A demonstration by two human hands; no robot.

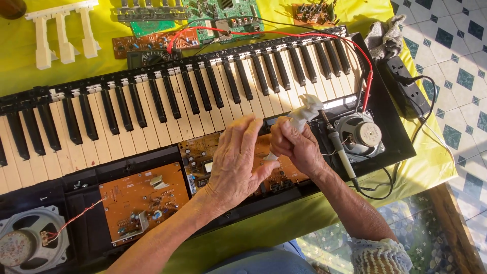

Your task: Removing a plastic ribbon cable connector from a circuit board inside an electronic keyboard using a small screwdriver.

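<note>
An opened electronic keyboard lies on a yellow cloth, its black and white keys running from lower left to upper right. My right hand is closed around a crumpled white tissue above the keyboard's inner circuit board. My left hand hovers beside it with fingers spread, its fingertips close to the tissue and holding nothing. A soldering iron lies just right of my right hand, next to a round speaker.
An orange circuit board and a second speaker sit at lower left. Loose white keys, green boards and a red wire lie at the back. A black power strip rests at right.
</note>
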